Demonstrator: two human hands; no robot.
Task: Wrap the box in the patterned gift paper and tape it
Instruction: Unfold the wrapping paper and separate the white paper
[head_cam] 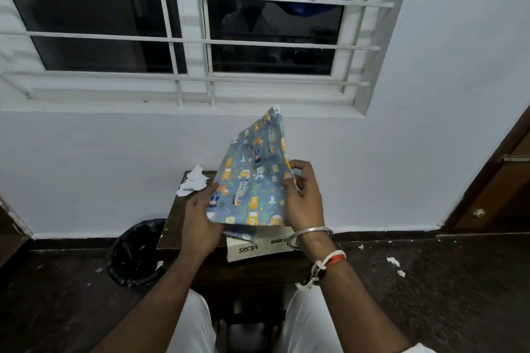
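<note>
The patterned gift paper (252,178), blue with small animal prints, is held up in the air above the table, its far corner pointing toward the window. My left hand (200,218) grips its lower left edge and my right hand (301,195) pinches its right edge. Under the paper, a white box (255,249) printed "SISTA" lies flat at the near edge of the small dark wooden table (175,226). The paper covers most of the box. No tape is visible.
Torn white paper scraps (193,183) lie on the table's far left corner. A black bin (134,255) stands on the floor left of the table. More scraps (395,265) dot the dark floor at right. A white wall and barred window rise behind.
</note>
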